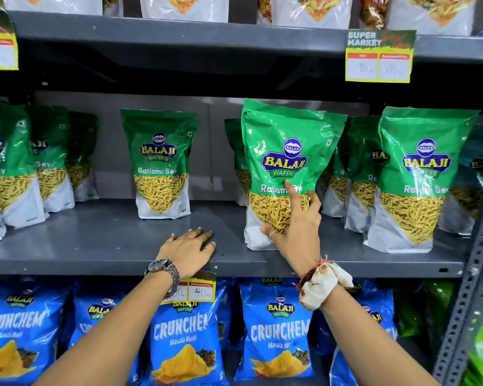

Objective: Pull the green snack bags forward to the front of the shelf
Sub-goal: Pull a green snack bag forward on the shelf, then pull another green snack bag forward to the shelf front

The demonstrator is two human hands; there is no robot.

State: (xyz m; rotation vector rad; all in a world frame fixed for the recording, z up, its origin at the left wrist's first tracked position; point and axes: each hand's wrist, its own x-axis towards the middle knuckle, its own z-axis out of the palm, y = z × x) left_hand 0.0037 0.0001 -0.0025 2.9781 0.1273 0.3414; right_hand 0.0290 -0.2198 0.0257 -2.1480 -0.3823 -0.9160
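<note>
The green snack bags stand in a row on the grey middle shelf [109, 240], and each one says Balaji Wafers and Ratlami Sev on the front. One green bag [286, 168] stands close to the front edge of the shelf, a bit right of the middle. The right hand [296, 224] is on the front of this bag, low down. Its fingers are spread, the pointer finger reaches up to the white words, and the thumb wraps the lower left part of the bag, so the hand is gripping the bag. There is a ring on the thumb, and a white cloth scrunchie [322, 285] with a red thread sits on that wrist. The left hand [188, 247] lies flat on the bare shelf, palm down, fingers together and holding nothing. It has a ring too, and a silver watch [163, 270] is on that wrist. Another green bag [161, 162] stands alone further back, left of the middle. More green bags [25, 162] stand in a line at the far left. At the right, a front green bag [418, 176] stands near the edge with others tucked behind it. A yellow price tag [378, 55] hangs from the shelf above, and a smaller price tag [195, 288] hangs from the middle shelf just under the left hand. Below are blue chip bags [275, 330] that say Crunchem.
</note>
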